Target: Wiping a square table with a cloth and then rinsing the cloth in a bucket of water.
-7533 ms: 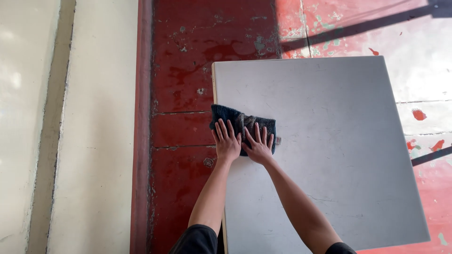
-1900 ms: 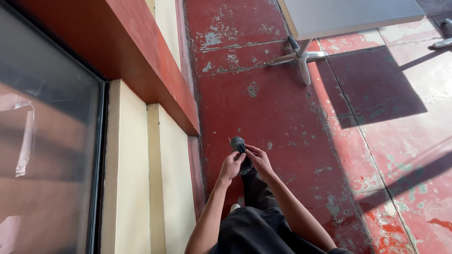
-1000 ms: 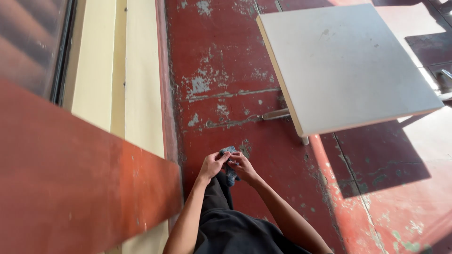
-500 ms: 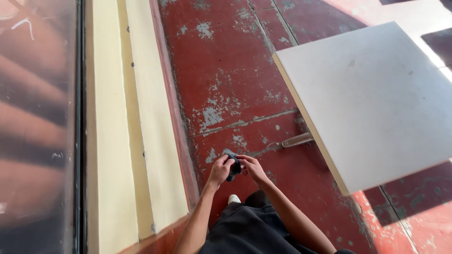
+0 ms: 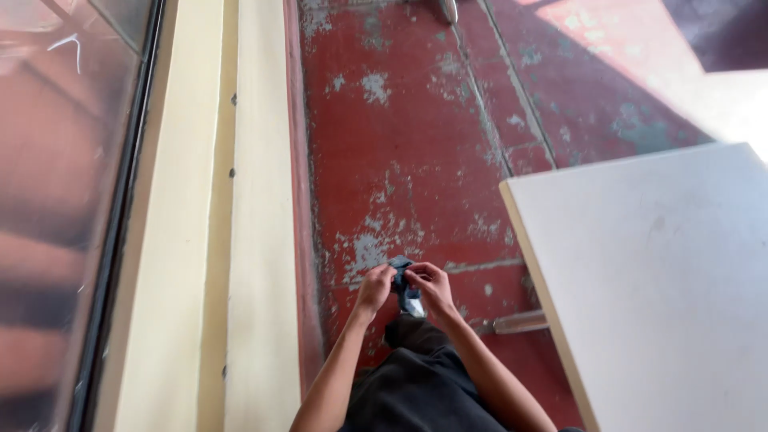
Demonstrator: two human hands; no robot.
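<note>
Two hands on one cloth (image 5: 404, 282): left hand (image 5: 374, 286) and right hand (image 5: 430, 286) pinch it between them, bunched smaller than earlier; table (image 5: 664, 288) now right of the right hand, no longer under it; wiping paused.

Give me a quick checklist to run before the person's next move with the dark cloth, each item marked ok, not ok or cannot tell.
1. Both hands on the dark cloth: ok; left hand and right hand pinch it together.
2. Cloth bunched small: ok; only a small wad shows between the fingers.
3. Cloth clean enough: cannot tell; too small to judge.
4. White table beside the right arm: ok.
5. Tabletop bare: ok for the part in view.
6. Footing on the red floor: ok; worn paint, but nothing lying near the feet.
</note>
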